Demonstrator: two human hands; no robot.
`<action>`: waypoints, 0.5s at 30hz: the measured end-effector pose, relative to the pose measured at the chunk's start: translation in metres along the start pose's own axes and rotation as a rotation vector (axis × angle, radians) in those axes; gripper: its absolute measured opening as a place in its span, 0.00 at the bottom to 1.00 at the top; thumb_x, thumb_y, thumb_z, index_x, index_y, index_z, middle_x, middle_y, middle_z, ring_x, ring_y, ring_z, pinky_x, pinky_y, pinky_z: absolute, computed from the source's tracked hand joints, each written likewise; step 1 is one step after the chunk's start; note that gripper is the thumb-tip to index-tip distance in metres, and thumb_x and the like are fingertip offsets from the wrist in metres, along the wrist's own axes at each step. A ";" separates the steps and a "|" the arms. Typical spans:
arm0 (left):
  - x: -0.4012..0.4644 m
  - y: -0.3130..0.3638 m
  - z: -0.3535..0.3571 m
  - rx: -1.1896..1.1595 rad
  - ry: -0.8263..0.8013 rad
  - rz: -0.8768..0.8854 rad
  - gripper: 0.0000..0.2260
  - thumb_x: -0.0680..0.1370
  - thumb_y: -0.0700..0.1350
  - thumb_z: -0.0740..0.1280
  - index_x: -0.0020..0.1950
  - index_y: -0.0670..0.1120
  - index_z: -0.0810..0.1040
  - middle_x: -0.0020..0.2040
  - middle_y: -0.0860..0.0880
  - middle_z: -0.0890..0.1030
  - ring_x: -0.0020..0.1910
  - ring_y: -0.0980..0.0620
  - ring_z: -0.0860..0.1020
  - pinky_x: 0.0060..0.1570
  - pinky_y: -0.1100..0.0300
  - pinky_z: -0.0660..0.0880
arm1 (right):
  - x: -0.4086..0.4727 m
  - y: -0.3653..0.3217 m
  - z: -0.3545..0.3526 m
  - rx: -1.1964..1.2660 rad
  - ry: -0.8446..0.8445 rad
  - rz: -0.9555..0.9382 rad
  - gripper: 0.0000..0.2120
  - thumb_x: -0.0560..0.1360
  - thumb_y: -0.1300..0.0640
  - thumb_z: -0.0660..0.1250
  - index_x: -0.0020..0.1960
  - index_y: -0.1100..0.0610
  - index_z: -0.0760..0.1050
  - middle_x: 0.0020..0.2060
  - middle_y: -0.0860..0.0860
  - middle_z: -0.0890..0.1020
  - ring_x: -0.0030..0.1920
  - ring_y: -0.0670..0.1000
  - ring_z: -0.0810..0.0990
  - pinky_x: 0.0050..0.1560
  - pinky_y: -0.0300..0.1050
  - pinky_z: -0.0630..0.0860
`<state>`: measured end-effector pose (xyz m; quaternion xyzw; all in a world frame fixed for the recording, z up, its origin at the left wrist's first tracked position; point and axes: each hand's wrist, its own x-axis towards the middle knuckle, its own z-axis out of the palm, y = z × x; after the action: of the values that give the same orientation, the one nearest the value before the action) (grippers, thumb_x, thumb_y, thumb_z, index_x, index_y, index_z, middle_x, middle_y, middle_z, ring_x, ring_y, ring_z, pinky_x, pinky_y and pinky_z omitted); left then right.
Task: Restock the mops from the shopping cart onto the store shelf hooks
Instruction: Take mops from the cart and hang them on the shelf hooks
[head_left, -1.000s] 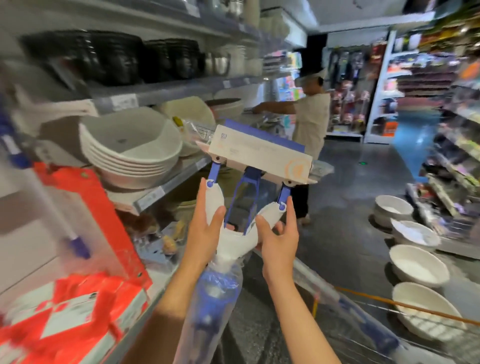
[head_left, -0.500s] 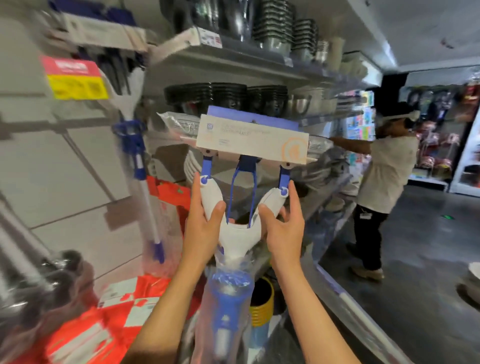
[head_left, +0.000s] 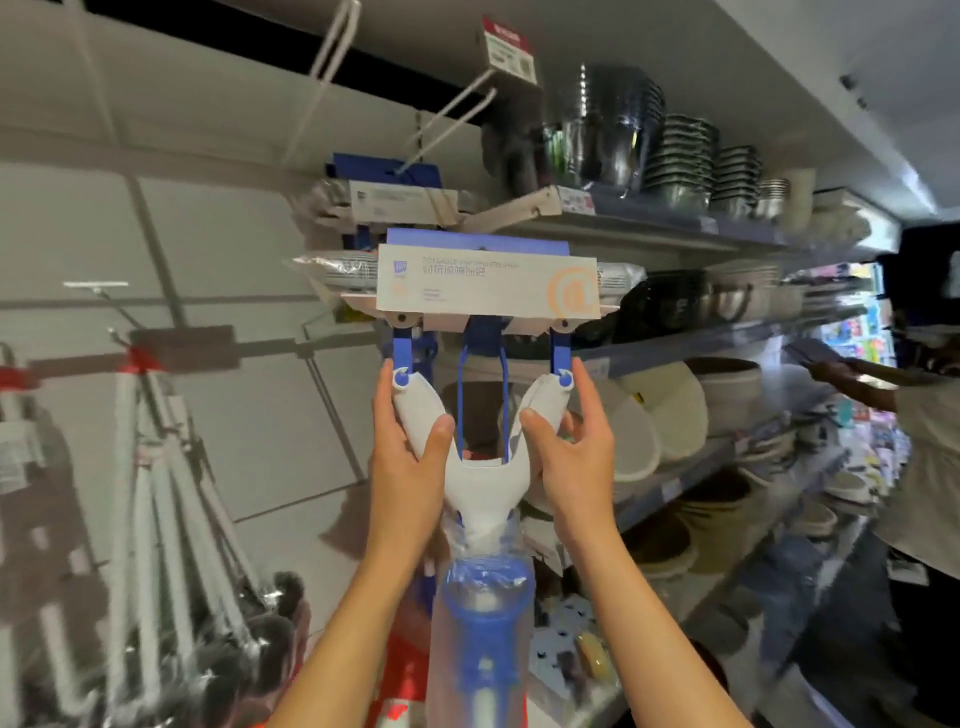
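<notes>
Our left hand (head_left: 410, 457) wraps the left arm of the mop's (head_left: 480, 467) white Y-shaped yoke, thumb in front and fingers behind, while our right hand (head_left: 574, 457) grips the right arm the same way. We hold the mop upright at chest height before the shelving, its long axis vertical: the head points up and the handle drops down between our forearms. The yoke is smooth, glossy white plastic, joined by blue plastic links to the flat, wide head, which lies horizontal and is wrapped in a pale cardboard sleeve (head_left: 488, 286) printed with blue text and an orange ring. A clear, crinkled plastic bag (head_left: 483, 597) covers the blue-and-white handle. Just above and behind the head, another mop (head_left: 395, 200) of the same kind hangs on a white wire hook (head_left: 452, 119) that juts from the grey wall panel. To the right, shelves (head_left: 675, 228) carry stacked metal bowls (head_left: 680, 156) and pale basins (head_left: 670, 410).
</notes>
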<state>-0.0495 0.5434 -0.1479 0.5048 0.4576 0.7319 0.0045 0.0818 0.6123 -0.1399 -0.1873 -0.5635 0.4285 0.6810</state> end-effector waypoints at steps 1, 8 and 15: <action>0.005 0.001 -0.005 0.010 0.007 0.008 0.31 0.82 0.44 0.67 0.76 0.69 0.56 0.73 0.58 0.71 0.64 0.56 0.77 0.59 0.60 0.78 | 0.004 0.001 0.007 0.013 -0.004 0.001 0.33 0.75 0.64 0.71 0.75 0.44 0.66 0.66 0.43 0.77 0.60 0.39 0.79 0.64 0.54 0.78; 0.031 0.010 -0.011 0.033 0.028 0.037 0.32 0.81 0.44 0.68 0.69 0.76 0.56 0.64 0.66 0.76 0.57 0.61 0.80 0.56 0.52 0.81 | 0.030 0.010 0.029 0.087 -0.047 -0.009 0.34 0.71 0.57 0.73 0.71 0.34 0.67 0.71 0.48 0.74 0.67 0.48 0.77 0.64 0.61 0.77; 0.056 0.006 0.017 0.066 0.035 0.069 0.35 0.81 0.44 0.68 0.77 0.70 0.54 0.66 0.69 0.72 0.60 0.62 0.79 0.54 0.59 0.81 | 0.073 0.017 0.019 0.140 -0.103 -0.034 0.34 0.77 0.68 0.68 0.77 0.47 0.63 0.55 0.36 0.83 0.54 0.39 0.82 0.58 0.48 0.81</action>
<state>-0.0618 0.5773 -0.1011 0.5073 0.4637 0.7250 -0.0453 0.0574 0.6751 -0.1022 -0.1074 -0.5697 0.4643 0.6696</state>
